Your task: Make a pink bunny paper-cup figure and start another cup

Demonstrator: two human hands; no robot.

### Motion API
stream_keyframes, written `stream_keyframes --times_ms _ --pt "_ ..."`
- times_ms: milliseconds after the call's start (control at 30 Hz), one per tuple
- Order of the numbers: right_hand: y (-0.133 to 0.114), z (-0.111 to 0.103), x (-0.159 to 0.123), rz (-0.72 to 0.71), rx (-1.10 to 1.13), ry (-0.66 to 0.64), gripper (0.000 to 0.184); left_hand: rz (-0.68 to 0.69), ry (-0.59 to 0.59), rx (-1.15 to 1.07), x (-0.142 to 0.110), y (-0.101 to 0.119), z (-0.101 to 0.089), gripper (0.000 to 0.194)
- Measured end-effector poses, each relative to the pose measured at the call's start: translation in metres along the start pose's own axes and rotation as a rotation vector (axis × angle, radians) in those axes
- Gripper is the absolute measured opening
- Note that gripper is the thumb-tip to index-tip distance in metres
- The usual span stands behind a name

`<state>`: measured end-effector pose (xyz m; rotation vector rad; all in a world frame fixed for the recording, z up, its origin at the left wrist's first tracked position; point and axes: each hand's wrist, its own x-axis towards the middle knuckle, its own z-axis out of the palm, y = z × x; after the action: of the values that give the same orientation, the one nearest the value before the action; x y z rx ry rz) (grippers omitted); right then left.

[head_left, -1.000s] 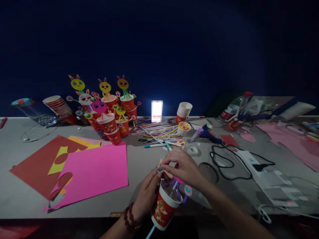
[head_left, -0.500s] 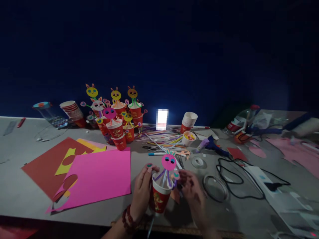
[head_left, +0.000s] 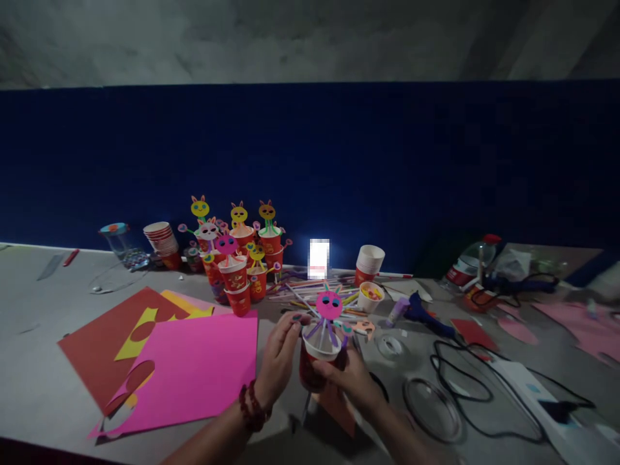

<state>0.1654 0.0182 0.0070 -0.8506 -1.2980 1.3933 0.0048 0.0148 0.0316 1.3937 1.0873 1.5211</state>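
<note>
A red paper cup (head_left: 312, 371) with a white rim is held upright near the table's front edge. A round pink paper face (head_left: 329, 305) with ears and blue eyes stands above it on purple pipe-cleaner legs. My right hand (head_left: 356, 378) is wrapped round the cup's right side, thumb across the front. Beside the rim on the left, my left hand (head_left: 279, 352) has its fingers pressed together at a small teal-marked paper disc, mostly hidden by them. A matching disc (head_left: 347, 330) sticks out at the right of the rim.
Finished-looking cup figures (head_left: 232, 265) stand at the back left beside stacked cups (head_left: 162, 242). Pink sheets (head_left: 208, 368) lie left. Pipe cleaners (head_left: 295, 289), a tape roll (head_left: 390, 347), a blue glue gun (head_left: 426, 313), black cable (head_left: 465, 394) and power strip (head_left: 533, 387) lie behind and right.
My right hand has moved from beside the cup onto its side and now grips it. The left hand stays at the rim's left. The view has tilted up.
</note>
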Motion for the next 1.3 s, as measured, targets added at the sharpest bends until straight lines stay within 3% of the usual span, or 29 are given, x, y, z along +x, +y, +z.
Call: stream_keyframes --times_ms 233,467,667,1033,1300 --pt "0.010 -0.011 0.010 0.008 0.059 0.046 0.064 0.015 0.021 -0.112 0.018 -0.001 0.008 0.023" --pt "0.020 -0.018 0.008 -0.012 0.055 0.083 0.065 0.072 0.049 0.032 0.024 -0.008 0.011 0.014" --pt "0.026 -0.021 0.006 -0.021 -0.011 0.142 0.071 0.052 0.025 0.028 0.023 -0.011 0.012 0.016" --pt "0.010 -0.019 0.002 -0.010 -0.102 0.165 0.065 0.101 0.064 0.133 0.026 -0.003 0.010 0.019" --pt "0.011 -0.019 0.002 -0.015 -0.109 0.179 0.064 0.110 0.077 0.134 0.025 -0.013 0.010 0.017"
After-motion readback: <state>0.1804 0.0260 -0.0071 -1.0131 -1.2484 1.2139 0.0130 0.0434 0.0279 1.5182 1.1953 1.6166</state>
